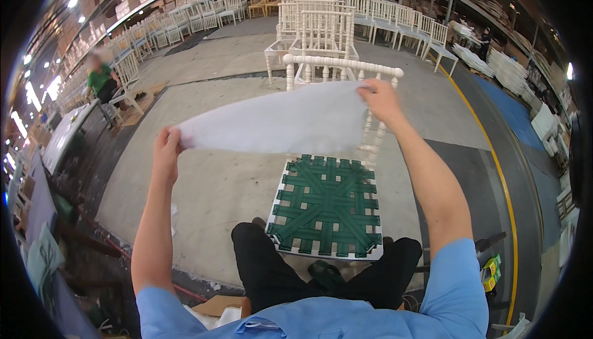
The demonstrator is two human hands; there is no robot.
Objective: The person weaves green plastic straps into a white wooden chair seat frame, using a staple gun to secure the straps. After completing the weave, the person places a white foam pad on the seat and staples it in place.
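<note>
Head view. We see a thin white sheet (278, 120) of soft, slightly translucent fabric stretched flat in the air between both hands, above and in front of a white chair (327, 154). The left hand (167, 150) pinches the sheet's near left corner; the right hand (380, 98) grips its far right edge. The chair has a turned, beaded wooden back rail and a square seat of interwoven dark green webbing (326, 206) on a white frame. The floor (210, 178) is grey concrete. Rows of similar white chairs (321, 24) stand behind.
</note>
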